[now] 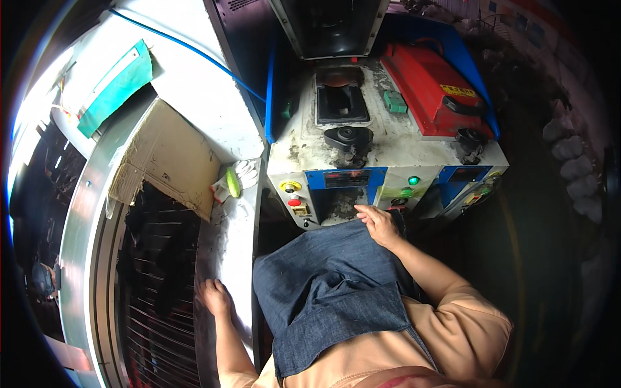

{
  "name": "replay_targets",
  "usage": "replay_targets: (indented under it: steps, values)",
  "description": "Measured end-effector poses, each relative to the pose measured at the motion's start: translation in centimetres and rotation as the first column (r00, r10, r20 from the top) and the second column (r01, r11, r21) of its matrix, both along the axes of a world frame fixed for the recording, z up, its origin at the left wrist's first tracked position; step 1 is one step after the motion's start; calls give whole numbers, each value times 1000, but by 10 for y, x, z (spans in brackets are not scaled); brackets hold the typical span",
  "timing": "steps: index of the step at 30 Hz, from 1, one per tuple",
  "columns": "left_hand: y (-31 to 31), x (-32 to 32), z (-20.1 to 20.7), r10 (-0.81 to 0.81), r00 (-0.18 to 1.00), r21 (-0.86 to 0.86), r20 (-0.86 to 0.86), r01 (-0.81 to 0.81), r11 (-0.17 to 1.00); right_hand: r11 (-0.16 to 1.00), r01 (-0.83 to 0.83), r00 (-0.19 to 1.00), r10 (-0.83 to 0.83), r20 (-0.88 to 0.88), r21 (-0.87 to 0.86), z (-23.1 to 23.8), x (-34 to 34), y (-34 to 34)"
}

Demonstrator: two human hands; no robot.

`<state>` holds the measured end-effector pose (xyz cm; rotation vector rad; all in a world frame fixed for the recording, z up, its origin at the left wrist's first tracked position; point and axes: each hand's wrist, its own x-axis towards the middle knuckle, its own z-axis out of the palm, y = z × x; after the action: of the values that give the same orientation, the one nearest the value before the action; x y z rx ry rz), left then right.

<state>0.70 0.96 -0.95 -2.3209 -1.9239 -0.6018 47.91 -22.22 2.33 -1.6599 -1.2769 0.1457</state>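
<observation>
My right hand (380, 225) hovers over my apron-covered knee, just in front of the machine's control panel. Its fingers stretch loosely to the left, and nothing shows in them. Down on the left, my left hand (215, 296) rests at the inner edge of a pale metal ledge (239, 258), beside a slatted conveyor (158, 336). Its fingers are loosely apart and hold nothing I can see; their tips are partly hidden. A dark blue denim apron (323, 278) covers my lap.
Ahead stands a grimy white machine (291, 152) with a red cover (430, 90), black knobs and lit buttons. A yellow-green object (232, 182) lies on white gloves (246, 173) upon the ledge. Cardboard (171, 158) leans over the conveyor. A blue hose (187, 52) crosses the white housing.
</observation>
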Motion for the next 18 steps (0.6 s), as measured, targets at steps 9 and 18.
replay_targets:
  steps: [9,18]
  values:
    - [-1,-4,4,20,999,-61,31,-18,998,1000,13,1000,-13,-27,6,2,-6,6]
    - [3,-5,-11,10,998,62,65,-14,998,996,-29,999,27,-22,-79,-11,8,1]
